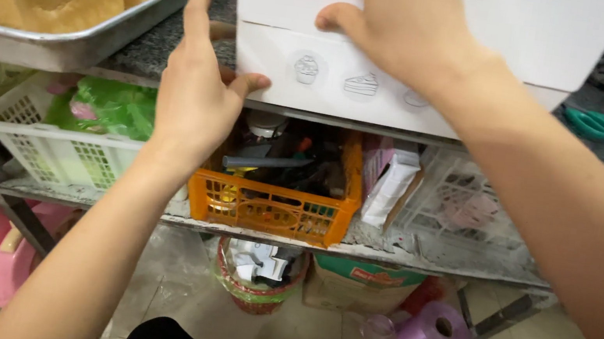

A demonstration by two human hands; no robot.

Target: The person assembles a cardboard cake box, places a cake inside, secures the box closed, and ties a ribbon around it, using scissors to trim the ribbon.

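A white cardboard box [496, 24] with small cake drawings on its front flap sits on the dark stone counter [154, 46]. My right hand [405, 23] presses flat on the box's top near the front edge, thumb curled over the fold. My left hand [199, 92] rests against the box's left front corner, thumb touching the front flap and index finger pointing up along the side. Neither hand grips anything.
A metal tray [60, 41] of bread loaves stands at the left on the counter. Green scissors [603, 125] lie at the right. Under the counter, a shelf holds a white basket [46, 141], an orange basket [273, 205] of tools and another white basket [463, 200]. Purple rolls [436, 334] sit on the floor.
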